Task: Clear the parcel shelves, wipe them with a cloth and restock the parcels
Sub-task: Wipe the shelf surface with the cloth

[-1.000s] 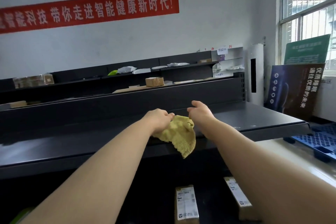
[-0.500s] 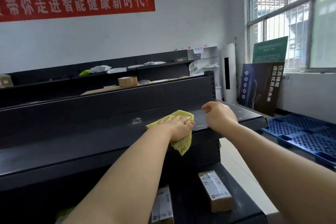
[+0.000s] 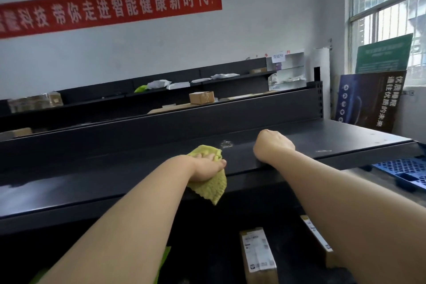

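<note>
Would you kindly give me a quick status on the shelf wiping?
Left hand pressing yellow cloth on top shelf. Right hand bare, on shelf edge. White smudge ahead.

A: We see a yellow-green cloth (image 3: 208,185) with a bumpy waffle texture on a matt black shelf (image 3: 96,182).

B: We also note a red banner (image 3: 110,6) with white characters, brown parcels (image 3: 258,256) bearing white labels, and a blue latticed pallet (image 3: 408,172).

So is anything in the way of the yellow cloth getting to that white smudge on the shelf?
Nothing visible. The cloth under the left hand has bare shelf between it and the smudge.
</note>
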